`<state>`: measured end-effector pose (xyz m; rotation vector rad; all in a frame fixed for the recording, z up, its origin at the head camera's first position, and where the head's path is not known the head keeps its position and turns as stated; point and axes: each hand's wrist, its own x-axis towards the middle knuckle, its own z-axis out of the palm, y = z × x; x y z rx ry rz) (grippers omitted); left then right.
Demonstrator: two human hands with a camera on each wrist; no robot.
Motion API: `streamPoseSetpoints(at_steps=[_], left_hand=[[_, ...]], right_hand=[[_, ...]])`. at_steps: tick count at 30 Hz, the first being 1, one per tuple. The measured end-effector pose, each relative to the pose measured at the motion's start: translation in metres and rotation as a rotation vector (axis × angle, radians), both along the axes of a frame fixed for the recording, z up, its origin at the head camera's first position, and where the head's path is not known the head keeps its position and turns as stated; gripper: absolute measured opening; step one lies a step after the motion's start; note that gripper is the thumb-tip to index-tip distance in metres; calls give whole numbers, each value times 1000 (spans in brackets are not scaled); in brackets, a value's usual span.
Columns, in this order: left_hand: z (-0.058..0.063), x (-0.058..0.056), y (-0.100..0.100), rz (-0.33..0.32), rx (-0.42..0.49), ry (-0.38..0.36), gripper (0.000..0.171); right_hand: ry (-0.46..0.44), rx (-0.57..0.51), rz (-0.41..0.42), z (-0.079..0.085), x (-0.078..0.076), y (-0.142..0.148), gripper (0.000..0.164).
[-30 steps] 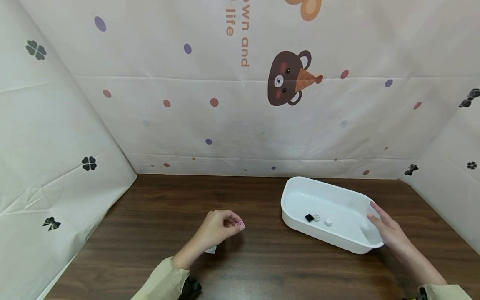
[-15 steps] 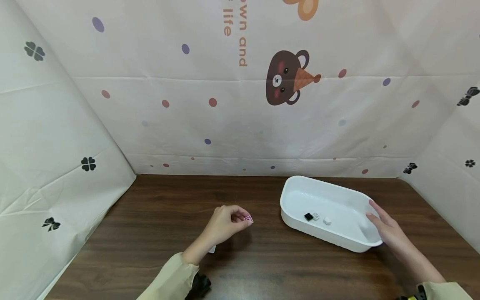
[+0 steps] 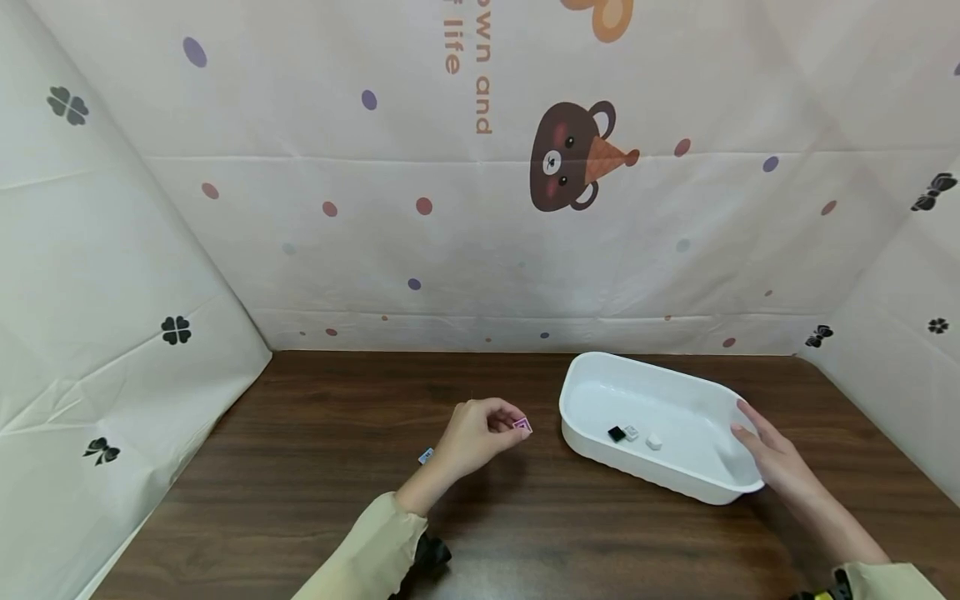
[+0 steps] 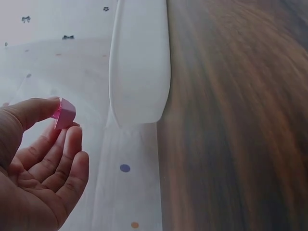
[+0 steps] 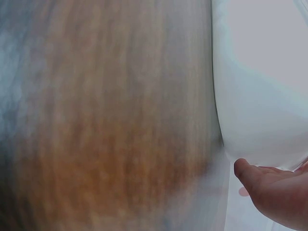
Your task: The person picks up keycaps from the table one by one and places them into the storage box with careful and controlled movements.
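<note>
A small pink keycap is pinched between the thumb and fingertips of my left hand, above the table left of the white tray. In the left wrist view the pink keycap shows its slanted side, while the remaining fingers curl loosely below. My right hand grips the tray's right end, thumb at the rim; some of its fingers are hidden. The white plastic tray holds a black keycap and two small white pieces, probably keycaps too. A blue-and-white piece lies on the table behind my left wrist.
The dark wood-grain table runs back to a pale printed cloth with a bear and dots. More cloth hangs along the left side, and on the right too. The tray stands near the back right.
My left hand has moved right and slightly away from me with the pink keycap, nearing the tray. The blue-and-white piece behind it shows more fully. My right hand and the tray stay put.
</note>
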<state>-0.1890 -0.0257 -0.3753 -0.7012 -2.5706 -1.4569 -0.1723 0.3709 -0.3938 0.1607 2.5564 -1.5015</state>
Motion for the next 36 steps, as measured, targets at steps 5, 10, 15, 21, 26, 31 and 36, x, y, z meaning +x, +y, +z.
streamPoseSetpoints(at_steps=[5, 10, 15, 21, 26, 31, 36], left_hand=[[4, -3, 11, 5, 25, 2, 13], [7, -5, 24, 12, 41, -6, 14], [8, -8, 36, 15, 46, -15, 13], [9, -11, 48, 11, 69, -28, 13], [10, -13, 57, 17, 68, -3, 12], [11, -15, 65, 24, 47, 24, 12], [12, -16, 72, 23, 43, 21, 11]], right_hand=[[-10, 18, -5, 0, 0, 1, 70], [-15, 19, -5, 0, 0, 1, 70], [-9, 7, 5, 0, 1, 1, 70], [3, -2, 8, -1, 1, 0, 70], [11, -1, 9, -1, 0, 1, 69], [13, -4, 7, -2, 0, 1, 69], [21, -24, 14, -2, 1, 1, 71]])
